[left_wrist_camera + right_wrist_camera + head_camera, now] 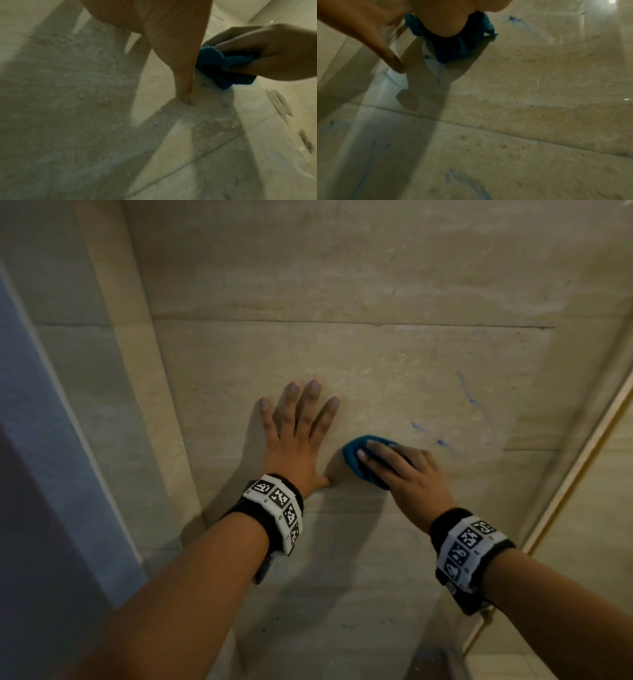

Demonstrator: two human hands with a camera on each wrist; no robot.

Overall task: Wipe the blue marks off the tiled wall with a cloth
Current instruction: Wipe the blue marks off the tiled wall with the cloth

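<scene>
Two bare forearms at the bottom edge of the head view, each with a black wrist strap (274, 511) carrying white squares of black code marks. Left hand (297, 436) laid flat on the tiled wall (342, 268), fingers straight and spread, holding nothing; thumb tip touching the tile in the left wrist view. Right hand (407, 474) just beside it, fingers bent over a bunched blue cloth (356, 457) and gripping it, pressing it against the same beige tile. Cloth wedged between palm and wall, one crumpled edge sticking out past the fingertips toward the left hand. Blue marks (469, 395) on the wall to the right of the cloth: one thin slanted streak higher up, two short smudges lower and nearer the hand, apart from the cloth. From the right wrist view, another dark blue smear (513, 19) near the cloth and a pale bluish smear (465, 182) on the next tile. Thin grout lines (342, 321) running across the wall above and below both hands. Grey-blue panel (41, 440) along the left side, pale wooden strip (582, 453) slanting down the right side. Shadows of both arms falling on the tiles.
</scene>
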